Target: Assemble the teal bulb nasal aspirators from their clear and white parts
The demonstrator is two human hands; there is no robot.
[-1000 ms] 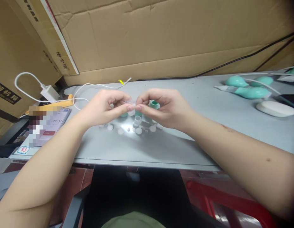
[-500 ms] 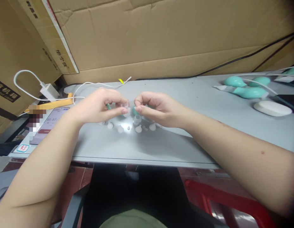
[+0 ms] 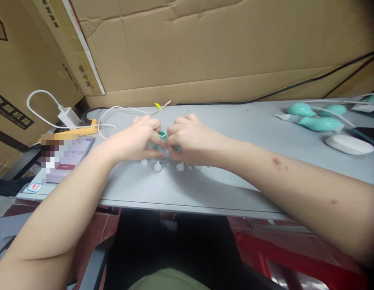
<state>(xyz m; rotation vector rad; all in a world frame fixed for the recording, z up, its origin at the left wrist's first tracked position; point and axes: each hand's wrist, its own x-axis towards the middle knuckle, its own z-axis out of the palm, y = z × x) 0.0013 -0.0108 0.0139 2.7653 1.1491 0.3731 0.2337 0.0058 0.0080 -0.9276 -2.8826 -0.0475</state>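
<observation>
My left hand (image 3: 144, 137) is closed, thumb and fingers pinched at a small clear plastic piece (image 3: 166, 152) that is mostly covered by fingertips. My right hand (image 3: 188, 137) meets it from the other side, its fingers curled and pressed together; what they hold, if anything, is hidden. A teal round-rimmed part (image 3: 162, 134) shows in the gap behind the hands. Just in front of the fingers, small white knobbed pieces, such as this white piece (image 3: 158, 166) and another white piece (image 3: 180, 166), lie on the grey table (image 3: 174, 185).
To the right lie teal bulb-shaped items (image 3: 321, 123) and a white oval object (image 3: 350, 144). On the left are a phone (image 3: 72, 159), a yellow strip (image 3: 81, 131) and a white charger (image 3: 69, 117) with its cable. Cardboard (image 3: 205, 52) stands behind the table.
Both hands have come together until their fingertips meet. My right hand has turned palm down and moved slightly left. The view has shifted a little.
</observation>
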